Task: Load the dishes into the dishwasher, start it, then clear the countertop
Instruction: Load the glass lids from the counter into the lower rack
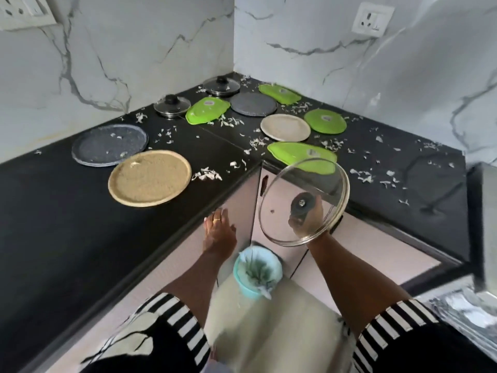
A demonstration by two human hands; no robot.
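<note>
Head camera is looking down at an L-shaped black countertop (67,224), and I am watching both bare hands working in front of it. The right hand (306,215), at about 4 o'clock from the middle of the view, is gripping the dark knob of a large glass lid (285,184) with its fingers curled round the knob. The lid is hanging tilted in the air, off the counter's front edge and in front of the pale cabinet doors (243,192).

The left hand (219,234), at 7 o'clock, is holding nothing. Its fingers are lying straight and reaching up to the counter's front edge, though I cannot tell whether they are touching it.

Just behind the glass lid, at 2 o'clock, a green lid (301,154) is lying at the counter's edge, partly covered by the glass. Beyond it, a beige plate (285,127), a dark grey plate (253,104) and the other green lids (325,121) are lying toward 1 o'clock. Two small lids (170,105) with black knobs are sitting near the wall at 11 o'clock.

At 9 o'clock a tan plate (149,178) is lying flat, with a grey plate (109,144) just beside it at 10 o'clock. White scraps (207,175) are lying scattered across the counter. At 6 o'clock a teal bin (257,270) with a liner is standing on the floor between my forearms.
</note>
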